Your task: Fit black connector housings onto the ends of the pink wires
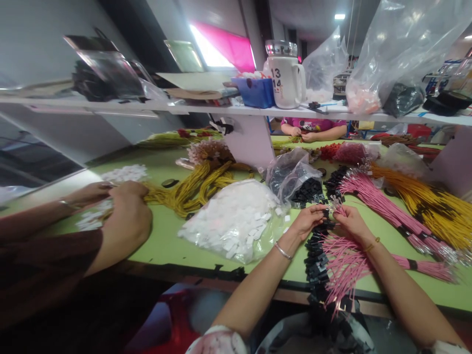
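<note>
My left hand [309,220] is closed in a pinch around what looks like a small black connector at its fingertips. Close to its right, my right hand [350,223] grips pink wires [339,210] near their metal-tipped ends. The fingertips of both hands almost meet. Under them a column of black connectors [316,260] with pink wires [348,270] attached runs down over the table's front edge. A tied bundle of loose pink wires [429,269] lies beside my right wrist. Loose black connectors [308,191] spill from a clear bag [291,169] just beyond my left hand.
A bag of white connectors [232,216] lies left of my hands. Pink [383,204] and orange wire bundles [427,196] lie to the right, yellow wires [199,187] to the left. A co-worker's hands [127,211] work at far left. A shelf [221,109] crosses above the table.
</note>
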Tool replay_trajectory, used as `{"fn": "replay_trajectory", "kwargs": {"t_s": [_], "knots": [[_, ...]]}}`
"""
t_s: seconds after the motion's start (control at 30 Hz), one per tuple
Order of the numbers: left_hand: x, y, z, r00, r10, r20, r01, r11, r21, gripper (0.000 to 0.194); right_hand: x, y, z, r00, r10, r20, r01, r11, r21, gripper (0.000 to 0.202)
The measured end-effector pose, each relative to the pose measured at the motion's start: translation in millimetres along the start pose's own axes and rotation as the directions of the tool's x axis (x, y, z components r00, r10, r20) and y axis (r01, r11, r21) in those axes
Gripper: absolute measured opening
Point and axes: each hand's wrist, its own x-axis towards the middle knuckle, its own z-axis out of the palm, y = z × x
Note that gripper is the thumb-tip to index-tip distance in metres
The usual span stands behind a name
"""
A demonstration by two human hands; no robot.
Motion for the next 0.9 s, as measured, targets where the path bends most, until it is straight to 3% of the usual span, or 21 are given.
{"fn": "replay_trajectory", "kwargs": {"t_s": [0.27, 0.43, 0.73, 0.9], "knots": [[-4.9, -4.3, 2.3, 0.983, 0.183, 0.0, -0.181, 0.973, 0.144, 0.038, -2.3, -2.0, -2.9, 1.0, -0.023, 0.019, 0.024, 0.999, -0.023, 0.031], [-1.9, -9.2, 1.9, 0.986, 0.165, 0.003, -0.16, 0.952, 0.26, 0.039, -3.4, -0.7, -4.2, 0.997, -0.027, 0.066, 0.026, 1.0, 0.017, 0.032], [-1.3, -5.3, -1.7, 0.998, 0.068, -0.003, -0.068, 0.997, 0.019, 0.04, -2.0, -3.2, -3.3, 0.998, -0.054, 0.029, 0.054, 0.999, -0.002, 0.033], [-2.1, -5.3, -2.5, 0.999, 0.051, 0.013, -0.051, 0.999, -0.014, 0.038, -1.7, -2.3, -2.3, 0.998, -0.056, 0.033, 0.057, 0.998, -0.018, 0.031]]}}
